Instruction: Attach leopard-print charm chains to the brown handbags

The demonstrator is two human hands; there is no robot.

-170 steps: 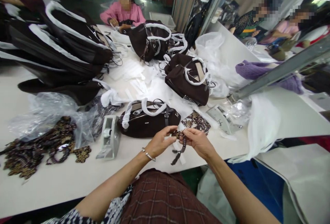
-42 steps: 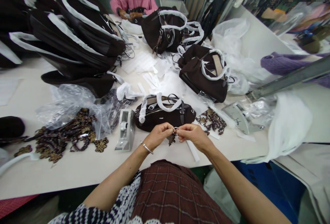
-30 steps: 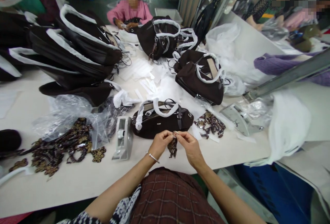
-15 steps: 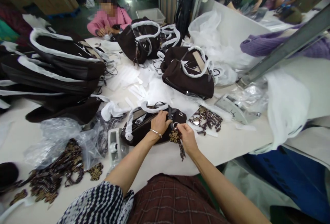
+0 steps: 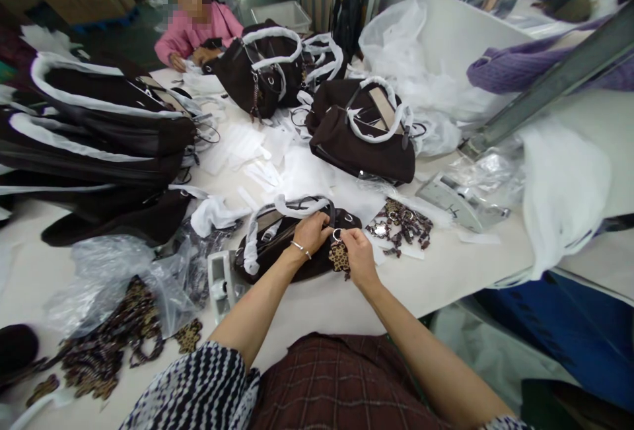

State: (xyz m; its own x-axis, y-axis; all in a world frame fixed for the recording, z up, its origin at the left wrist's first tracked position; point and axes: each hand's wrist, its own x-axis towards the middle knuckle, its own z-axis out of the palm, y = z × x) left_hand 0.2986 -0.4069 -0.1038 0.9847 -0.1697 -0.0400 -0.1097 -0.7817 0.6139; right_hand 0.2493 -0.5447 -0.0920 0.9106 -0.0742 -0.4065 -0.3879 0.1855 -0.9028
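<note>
"Status?"
"Flower charm [image 5: 339,257]: one, in hand, not visibly joined to the near dark-brown handbag [image 5: 270,257]. Far handbag [image 5: 232,78]: beaded charm [image 5: 255,101] already hanging. Loose charms [image 5: 415,226]: one heap, right side, left over."

"Grip?"
"Right hand [image 5: 359,255]: pinched on the flower charm's metal ring [image 5: 337,234], charm just below fingertips. Left hand [image 5: 311,235]: against handbag top, hold unclear."
</note>
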